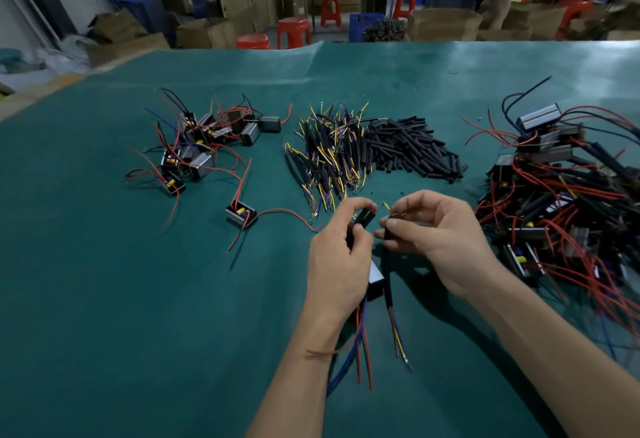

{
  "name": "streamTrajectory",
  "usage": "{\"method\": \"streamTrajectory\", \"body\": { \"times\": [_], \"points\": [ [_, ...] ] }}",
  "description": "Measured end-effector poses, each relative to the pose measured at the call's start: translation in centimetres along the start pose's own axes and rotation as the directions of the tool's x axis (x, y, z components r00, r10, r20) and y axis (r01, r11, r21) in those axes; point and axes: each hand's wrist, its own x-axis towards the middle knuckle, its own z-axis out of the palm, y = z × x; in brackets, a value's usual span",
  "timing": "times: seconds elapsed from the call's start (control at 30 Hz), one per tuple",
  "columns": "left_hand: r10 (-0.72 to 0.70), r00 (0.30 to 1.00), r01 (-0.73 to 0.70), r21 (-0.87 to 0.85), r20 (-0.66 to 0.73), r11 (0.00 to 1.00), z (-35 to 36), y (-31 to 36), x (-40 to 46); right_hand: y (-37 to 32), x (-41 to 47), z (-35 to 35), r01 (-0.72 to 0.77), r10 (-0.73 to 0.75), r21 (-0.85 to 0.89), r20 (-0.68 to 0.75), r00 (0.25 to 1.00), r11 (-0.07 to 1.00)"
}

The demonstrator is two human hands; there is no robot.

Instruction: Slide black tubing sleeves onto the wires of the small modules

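Head view: left hand (341, 250) pinching a short black sleeve (365, 218) over a red wire tip, small module (375, 276) hanging just below the palm above the green mat (138, 299). Right hand (438, 233) thumb and forefinger pressed on a sleeved wire bundle (388, 275), yellow tip near the sleeve. Loose tubing pile (412, 148) well beyond.

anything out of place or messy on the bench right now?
Mostly sorted piles. One module sits alone between the left module pile and the hands, its red lead trailing across the green mat. The right-hand pile is a dense tangle of red and black wires. No visible damage or spills.
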Motion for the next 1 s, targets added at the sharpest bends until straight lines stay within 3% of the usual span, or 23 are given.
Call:
{"method": "streamTrajectory", "body": {
  "times": [0.17, 0.2, 0.3, 0.37, 0.43, 0.53, 0.6, 0.73, 1.0],
  "points": [
    [-0.006, 1.000, 0.006, -0.038, 0.004, 0.999, 0.1, -0.3, 0.1, 0.5, 0.2, -0.4, 0.199, -0.206, -0.365, 0.020, 0.978, 0.910],
    [-0.008, 1.000, 0.008, -0.044, 0.005, 0.999, 0.0, -0.3, 0.1, 0.6, 0.2, -0.6, 0.282, -0.303, -0.483, 0.035, 0.952, 0.829],
    [-0.014, 1.000, 0.015, -0.061, 0.013, 0.998, 0.0, -0.2, 0.1, 0.4, 0.4, -1.1, 0.488, -0.554, -0.748, 0.195, 0.810, 0.450],
    [-0.011, 1.000, 0.012, -0.088, 0.017, 0.996, 0.0, -0.1, 0.0, 0.4, 0.5, -1.1, 0.506, -0.592, -0.774, 0.217, 0.776, 0.380],
    [-0.009, 1.000, 0.011, -0.103, 0.023, 0.995, 0.0, -0.2, 0.0, 0.5, 0.4, -1.0, 0.460, -0.578, -0.758, 0.136, 0.805, 0.462],
    [-0.002, 0.999, 0.005, -0.103, 0.033, 0.995, 0.1, -0.5, 0.0, 0.6, 0.0, -0.1, 0.335, -0.408, -0.539, -0.017, 0.913, 0.773],
    [0.005, 1.000, -0.003, -0.098, 0.025, 0.995, 0.1, -0.6, 0.1, 0.6, -0.3, 0.5, 0.293, -0.340, -0.421, -0.041, 0.939, 0.858],
    [0.011, 1.000, -0.009, -0.092, 0.015, 0.996, 0.2, -0.6, 0.2, 0.6, -0.6, 1.2, 0.257, -0.295, -0.355, -0.056, 0.954, 0.899],
    [0.014, 1.000, -0.016, -0.125, -0.013, 0.992, 0.2, -0.4, 0.2, 0.6, -1.0, 1.3, 0.326, -0.389, -0.447, -0.052, 0.920, 0.833]
  ]
}}
